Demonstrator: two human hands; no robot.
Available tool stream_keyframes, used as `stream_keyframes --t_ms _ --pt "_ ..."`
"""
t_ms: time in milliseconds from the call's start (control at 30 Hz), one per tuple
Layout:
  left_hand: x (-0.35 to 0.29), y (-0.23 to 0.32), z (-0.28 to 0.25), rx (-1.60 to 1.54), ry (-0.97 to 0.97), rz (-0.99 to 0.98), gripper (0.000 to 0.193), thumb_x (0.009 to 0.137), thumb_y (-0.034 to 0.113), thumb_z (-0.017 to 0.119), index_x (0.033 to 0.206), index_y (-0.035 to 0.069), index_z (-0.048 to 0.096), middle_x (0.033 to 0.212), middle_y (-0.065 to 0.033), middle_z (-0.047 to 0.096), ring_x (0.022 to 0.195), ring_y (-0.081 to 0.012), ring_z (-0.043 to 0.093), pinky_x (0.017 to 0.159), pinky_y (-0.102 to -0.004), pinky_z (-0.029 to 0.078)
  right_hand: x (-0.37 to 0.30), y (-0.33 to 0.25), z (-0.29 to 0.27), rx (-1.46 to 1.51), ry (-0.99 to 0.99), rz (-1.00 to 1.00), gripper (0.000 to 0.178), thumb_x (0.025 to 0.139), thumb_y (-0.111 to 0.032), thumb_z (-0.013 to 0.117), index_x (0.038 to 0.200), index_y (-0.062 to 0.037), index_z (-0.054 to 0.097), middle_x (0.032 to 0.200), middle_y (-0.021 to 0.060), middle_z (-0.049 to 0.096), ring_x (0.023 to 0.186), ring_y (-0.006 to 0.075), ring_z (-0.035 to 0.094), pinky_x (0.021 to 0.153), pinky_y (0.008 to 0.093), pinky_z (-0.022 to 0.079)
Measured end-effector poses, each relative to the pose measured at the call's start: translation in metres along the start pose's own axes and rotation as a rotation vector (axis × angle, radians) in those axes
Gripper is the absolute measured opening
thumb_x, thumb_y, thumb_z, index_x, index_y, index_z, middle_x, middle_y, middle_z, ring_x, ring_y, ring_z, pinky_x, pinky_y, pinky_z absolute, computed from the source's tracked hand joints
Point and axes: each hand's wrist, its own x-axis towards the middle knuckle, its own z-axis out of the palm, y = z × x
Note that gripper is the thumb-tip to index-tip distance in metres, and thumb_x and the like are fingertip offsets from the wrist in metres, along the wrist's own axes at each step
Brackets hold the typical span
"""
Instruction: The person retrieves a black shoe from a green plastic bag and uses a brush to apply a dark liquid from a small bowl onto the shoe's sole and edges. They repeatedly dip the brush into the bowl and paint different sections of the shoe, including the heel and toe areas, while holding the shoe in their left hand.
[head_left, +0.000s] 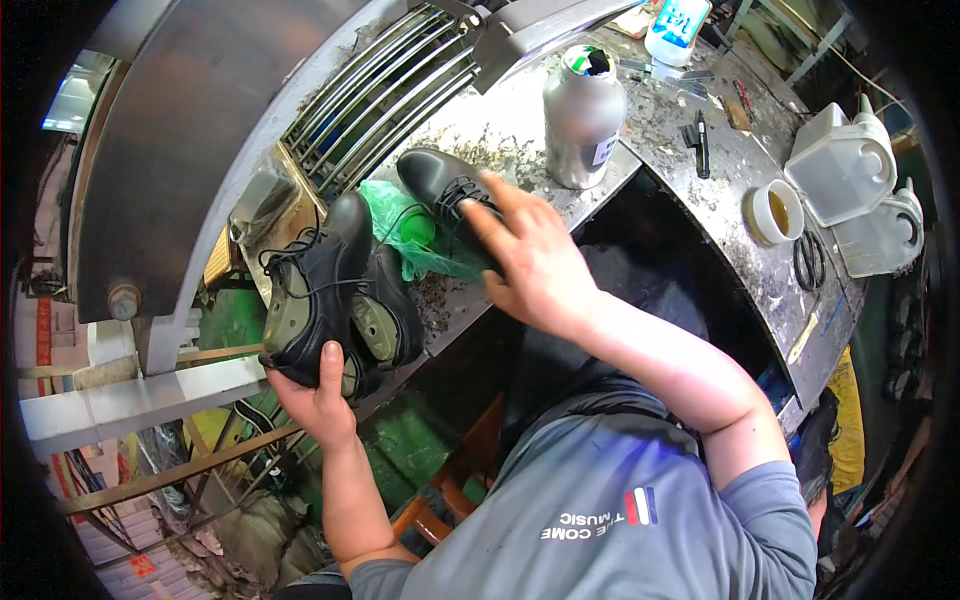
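Observation:
My left hand [318, 398] grips a black lace-up shoe [345, 235] by the heel, thumb on the outside and fingers partly hidden beneath. The shoe's grey insole shows, and its toe points away from me. Right beside it another black shoe [392, 310] stands on the bench edge. Over a further black shoe [432, 178], my right hand [535, 250] reaches with fingers apart, close to the laces; contact is hard to make out. Between the shoes lies a crumpled green plastic bag [380, 205] with a round green object [416, 230].
A metal bottle [585, 130] stands beyond my right hand. On the right bench are a cup of yellowish liquid [775, 212], translucent jugs [840, 165], scissors [808, 262], a brush [803, 338] and a black pen [702, 145]. A barred metal guard [385, 95] rises behind the shoes.

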Motion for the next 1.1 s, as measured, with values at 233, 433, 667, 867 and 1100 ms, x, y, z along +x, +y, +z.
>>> stream_keyframes --t_ms 233,433,667,867,1100 --pt "0.004 -0.006 0.002 -0.112 0.055 0.018 0.058 0.095 0.005 0.071 0.145 -0.006 0.045 0.138 -0.0143 0.058 0.123 -0.0224 0.057 0.111 -0.0387 0.042 0.057 -0.053 0.062 -0.655 -0.374 -0.380 0.051 0.094 -0.028 0.056 0.137 0.0002 0.059 0.113 0.0097 0.067 0.108 0.0231 0.058 0.092 0.0377 0.043" --pt "0.011 -0.015 -0.003 -0.235 0.114 0.014 0.048 0.097 0.008 0.069 0.140 -0.005 0.051 0.134 -0.0137 0.062 0.119 -0.0230 0.060 0.107 -0.0402 0.046 0.084 -0.037 0.128 -0.777 -0.378 -0.284 0.030 0.094 -0.024 0.055 0.110 -0.0050 0.072 0.095 0.0064 0.069 0.089 0.0215 0.062 0.077 0.0360 0.043" --pt "0.015 -0.023 -0.008 -0.295 0.185 -0.026 0.045 0.098 0.011 0.069 0.137 -0.004 0.054 0.132 -0.0134 0.063 0.117 -0.0243 0.062 0.103 -0.0405 0.048 0.113 -0.030 0.081 0.047 -0.360 0.108 0.018 0.079 -0.019 0.070 0.093 -0.0078 0.075 0.086 0.0161 0.074 0.083 0.0343 0.074 0.078 0.0460 0.059" --pt "0.019 -0.010 -0.003 -0.343 0.187 -0.001 0.045 0.094 0.005 0.069 0.135 -0.005 0.053 0.133 -0.0144 0.060 0.119 -0.0232 0.060 0.106 -0.0393 0.046 0.126 -0.023 0.064 0.628 0.128 0.458 0.034 0.081 -0.022 0.070 0.108 -0.0032 0.076 0.090 0.0213 0.075 0.083 0.0319 0.075 0.081 0.0425 0.058" --pt "0.003 -0.012 0.003 -0.205 0.159 0.014 0.054 0.092 0.005 0.073 0.139 -0.006 0.049 0.134 -0.0141 0.060 0.118 -0.0220 0.060 0.105 -0.0387 0.046 0.073 -0.029 -0.027 1.720 -0.022 0.767 0.030 0.092 -0.008 0.062 0.119 0.0038 0.065 0.103 0.0100 0.072 0.088 0.0166 0.070 0.080 0.0338 0.058"
